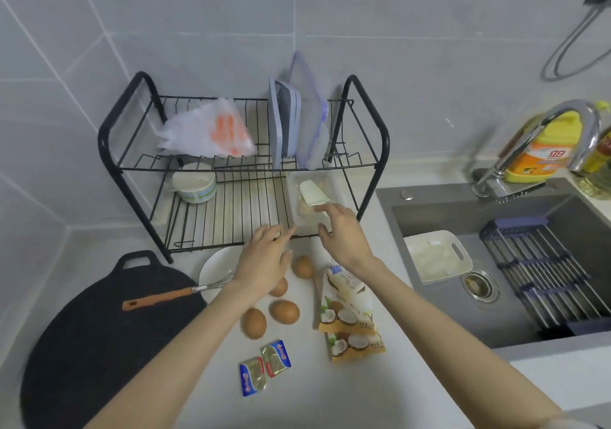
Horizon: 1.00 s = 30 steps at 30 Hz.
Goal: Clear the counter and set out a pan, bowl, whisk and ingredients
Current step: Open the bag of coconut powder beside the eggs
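A black flat pan (99,326) lies at the counter's left. Beside it a white bowl (215,268) holds a whisk (165,298) with an orange handle. Several brown eggs (284,311), two butter packets (264,366) and two coconut cartons (347,316) lie on the counter. A clear plastic container (312,197) with a pale item inside sits on the rack's lower shelf. My left hand (264,263) reaches toward it with straight fingers over the bowl. My right hand (344,230) is at the container's front edge, fingers relaxed; contact is unclear.
A black wire rack (238,164) stands against the tiled wall, carrying a plastic bag, upright lids and a small striped bowl (195,182). At the right is a grey sink (496,263) with a white tray, a drain rack, a faucet and bottles behind.
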Each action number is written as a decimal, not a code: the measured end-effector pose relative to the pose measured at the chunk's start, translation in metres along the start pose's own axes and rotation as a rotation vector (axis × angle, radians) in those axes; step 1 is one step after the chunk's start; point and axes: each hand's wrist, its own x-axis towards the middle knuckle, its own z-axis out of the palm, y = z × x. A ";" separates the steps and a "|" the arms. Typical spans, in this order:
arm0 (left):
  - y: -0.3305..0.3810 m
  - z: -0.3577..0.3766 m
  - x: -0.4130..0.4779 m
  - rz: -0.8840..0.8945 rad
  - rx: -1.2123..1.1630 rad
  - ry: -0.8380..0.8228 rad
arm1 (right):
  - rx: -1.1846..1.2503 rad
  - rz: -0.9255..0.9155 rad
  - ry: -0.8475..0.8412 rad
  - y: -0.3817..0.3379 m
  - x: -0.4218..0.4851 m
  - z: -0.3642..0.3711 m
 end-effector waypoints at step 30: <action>-0.018 0.048 0.008 -0.145 0.289 -0.198 | -0.343 0.046 0.008 -0.001 0.029 -0.001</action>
